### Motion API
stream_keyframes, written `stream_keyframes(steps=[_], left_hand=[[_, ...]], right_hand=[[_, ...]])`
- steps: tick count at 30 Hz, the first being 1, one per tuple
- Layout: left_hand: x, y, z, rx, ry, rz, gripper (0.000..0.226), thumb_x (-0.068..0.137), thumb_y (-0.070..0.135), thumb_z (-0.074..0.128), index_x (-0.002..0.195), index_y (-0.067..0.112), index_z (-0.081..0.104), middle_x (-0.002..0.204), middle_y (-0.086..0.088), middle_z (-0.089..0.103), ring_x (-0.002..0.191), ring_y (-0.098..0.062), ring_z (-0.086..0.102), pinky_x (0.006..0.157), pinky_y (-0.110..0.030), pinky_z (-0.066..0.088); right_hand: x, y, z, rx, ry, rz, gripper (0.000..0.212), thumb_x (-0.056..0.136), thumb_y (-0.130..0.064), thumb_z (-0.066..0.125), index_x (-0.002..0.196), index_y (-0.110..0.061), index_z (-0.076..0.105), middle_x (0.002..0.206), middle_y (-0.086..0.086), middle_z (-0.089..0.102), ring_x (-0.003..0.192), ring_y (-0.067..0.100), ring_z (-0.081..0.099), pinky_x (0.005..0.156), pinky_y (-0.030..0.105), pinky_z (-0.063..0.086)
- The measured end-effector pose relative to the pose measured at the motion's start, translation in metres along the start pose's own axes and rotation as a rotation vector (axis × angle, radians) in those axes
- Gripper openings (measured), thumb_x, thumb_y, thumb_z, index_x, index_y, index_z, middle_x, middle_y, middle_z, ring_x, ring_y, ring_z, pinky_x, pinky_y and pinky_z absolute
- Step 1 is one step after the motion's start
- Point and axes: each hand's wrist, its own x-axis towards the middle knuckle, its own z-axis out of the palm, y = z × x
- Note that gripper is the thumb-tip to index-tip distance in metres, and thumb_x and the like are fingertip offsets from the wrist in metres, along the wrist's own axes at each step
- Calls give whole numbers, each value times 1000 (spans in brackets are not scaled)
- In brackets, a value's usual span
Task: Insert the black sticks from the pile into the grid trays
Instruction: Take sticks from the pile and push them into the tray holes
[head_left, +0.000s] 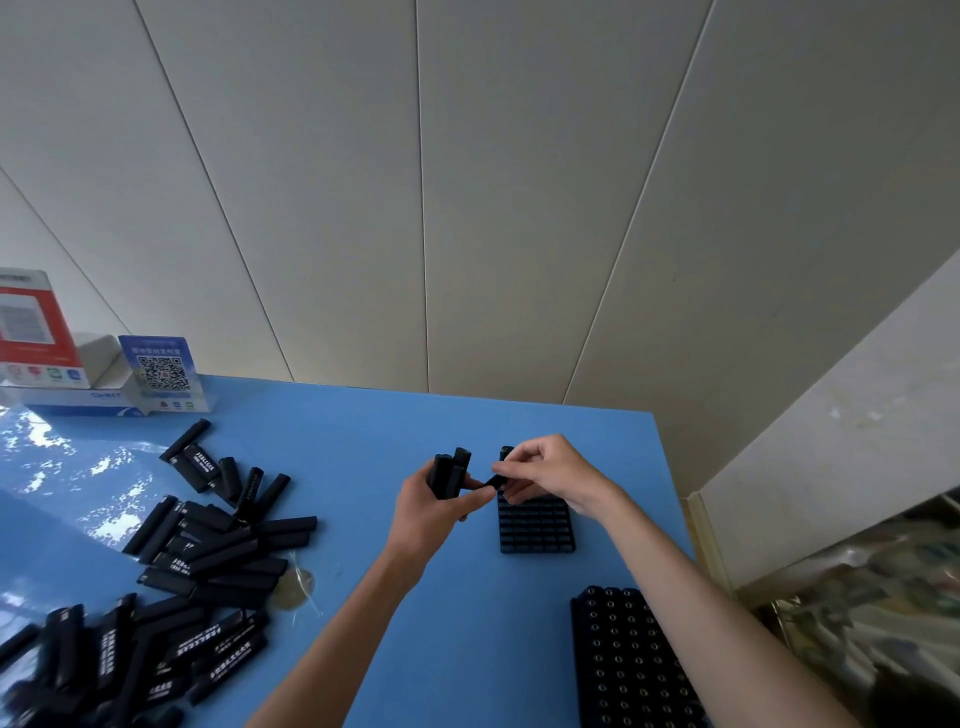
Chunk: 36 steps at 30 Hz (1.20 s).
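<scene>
White print on the sticks (208, 561) is unreadable; left hand (431, 512) grips a bundle (449, 474), right hand (550, 475) pinches one stick above a tray (535, 530)

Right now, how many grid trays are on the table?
2. An empty tray lies just below the hands, and a full tray sits nearer the bottom edge, partly cut off. More could be out of view.

A bundle of black sticks (450, 475) is held upright in the left hand (436, 512); one stick (497, 480) is pinched by the right hand (550, 475) above the grid tray (535, 530).
</scene>
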Motion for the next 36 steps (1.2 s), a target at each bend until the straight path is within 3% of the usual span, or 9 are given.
stream_keyframes(steps=[3, 6, 10, 13, 19, 26, 36], left_hand=[[-1, 0, -3, -65, 1, -66, 36, 83, 30, 83, 96, 1, 65, 81, -11, 69, 61, -13, 57, 54, -22, 42], [1, -4, -11, -66, -9, -162, 31, 89, 20, 76, 106, -3, 64, 80, -8, 68, 58, -16, 57, 53, -26, 41], [-1, -9, -20, -108, -21, -230, 24, 94, 11, 66, 115, 2, 59, 84, -11, 71, 59, -18, 58, 53, -27, 43], [-2, -11, -24, -154, -14, -237, 23, 95, 12, 64, 115, 3, 57, 86, -12, 72, 62, -21, 59, 54, -28, 43], [-4, -9, -27, -174, -17, -234, 22, 94, 9, 65, 114, 3, 57, 85, -12, 72, 64, -23, 61, 53, -28, 43], [-1, -8, -32, -159, -16, -223, 23, 94, 9, 66, 113, 3, 57, 86, -11, 70, 64, -22, 61, 53, -28, 42], [1, -11, -34, -144, -13, -228, 22, 93, 9, 66, 112, 2, 57, 85, -10, 71, 65, -23, 61, 53, -28, 41]], right_hand=[[0, -1, -10, 98, -32, -13, 21, 83, -4, 79, 98, 7, 70, 93, 23, 73, 85, 30, 74, 76, 33, 61], [1, 0, -24, 10, 4, -26, 22, 82, 7, 76, 102, 10, 69, 98, 25, 73, 85, 27, 74, 77, 31, 62], [5, 4, -40, -437, 195, -67, 18, 81, 3, 77, 99, 0, 75, 95, 12, 76, 83, 16, 71, 74, 15, 54], [9, 7, -42, -680, 298, -186, 11, 84, -4, 76, 93, -9, 76, 89, 2, 74, 76, 10, 65, 77, 21, 47], [21, 13, -28, -728, 333, -296, 11, 87, -3, 72, 94, -10, 76, 86, -5, 70, 81, 15, 66, 82, 27, 49], [33, 18, -23, -816, 307, -283, 15, 88, -1, 69, 98, -9, 76, 97, 5, 74, 91, 21, 66, 85, 29, 50], [37, 18, -26, -848, 308, -278, 17, 89, 1, 68, 101, -8, 77, 101, 6, 74, 95, 21, 67, 89, 32, 52]])
